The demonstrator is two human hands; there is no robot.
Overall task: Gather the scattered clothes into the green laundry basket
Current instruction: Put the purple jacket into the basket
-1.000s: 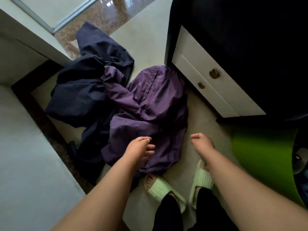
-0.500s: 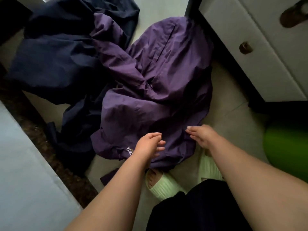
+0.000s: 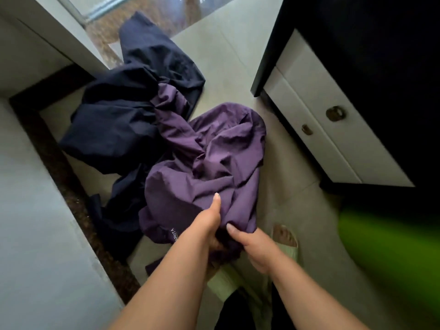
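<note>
purple garment (image 3: 209, 158) now gripped at near edge by left hand (image 3: 209, 220) and right hand (image 3: 252, 246), previously hovering | lift toward basket (image 3: 385, 246) enabled

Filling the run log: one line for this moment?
left hand: grips purple garment | right hand: grips same | navy garment: floor | green basket: right

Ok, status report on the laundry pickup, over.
Left hand and right hand both grip the purple garment. Navy garment tangled with it, on floor. Green basket at right, blurred.
</note>
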